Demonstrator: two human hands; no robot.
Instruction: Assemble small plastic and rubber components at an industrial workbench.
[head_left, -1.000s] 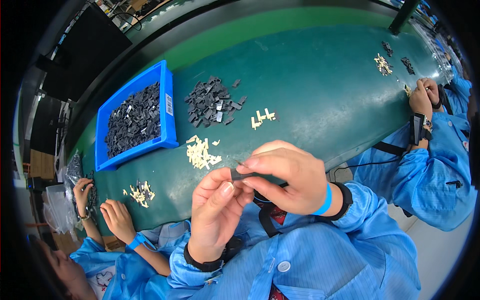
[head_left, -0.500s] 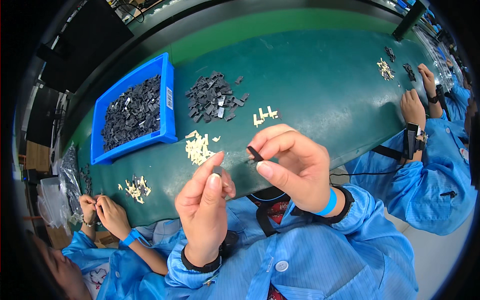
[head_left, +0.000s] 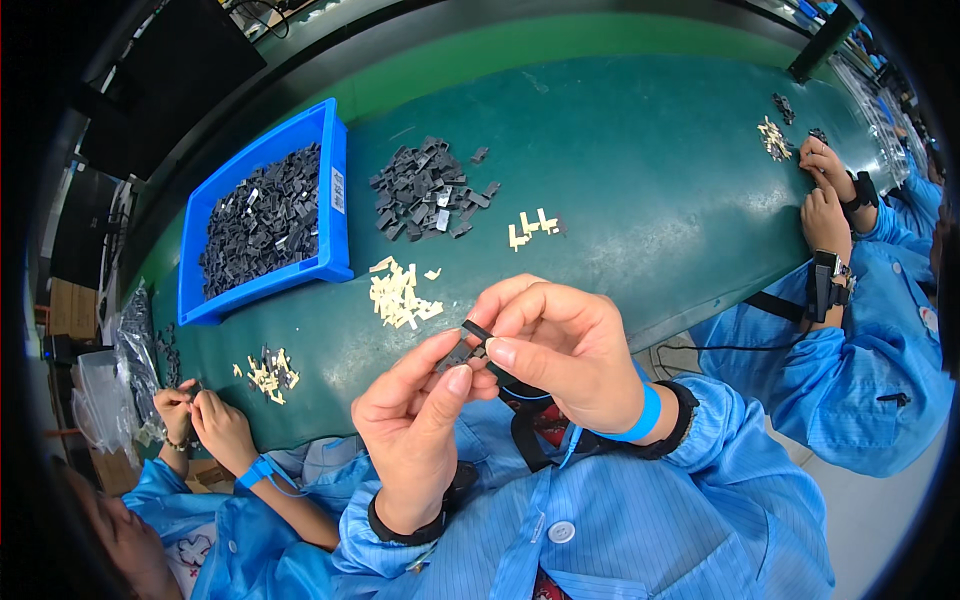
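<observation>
Above the near edge of the green table, my two hands meet fingertip to fingertip. My left hand (head_left: 420, 415) pinches a small dark grey block-like part (head_left: 459, 354) between thumb and fingers. In my right hand (head_left: 555, 340), thumb and forefinger grip a thin black strip-like piece (head_left: 477, 330), held against or just over the grey part; their exact contact is partly covered by fingers. Beyond the hands lies a heap of cream-coloured strips (head_left: 398, 296). Farther off is a pile of dark grey block-like parts (head_left: 428, 190). Several cream pieces (head_left: 533, 228) lie apart, right of these heaps.
A blue bin (head_left: 335, 235) full of dark grey parts stands at the left on the green table (head_left: 640, 150). Co-workers' hands are busy at left (head_left: 218, 425) and right (head_left: 825, 200). Smaller piles (head_left: 268, 375) lie near them. Clear plastic bags (head_left: 105, 395) hang at the left end.
My right hand has moved left and slightly down, bringing the black piece to the grey part. My left hand has turned slightly toward it. The right co-worker's hands have come together.
</observation>
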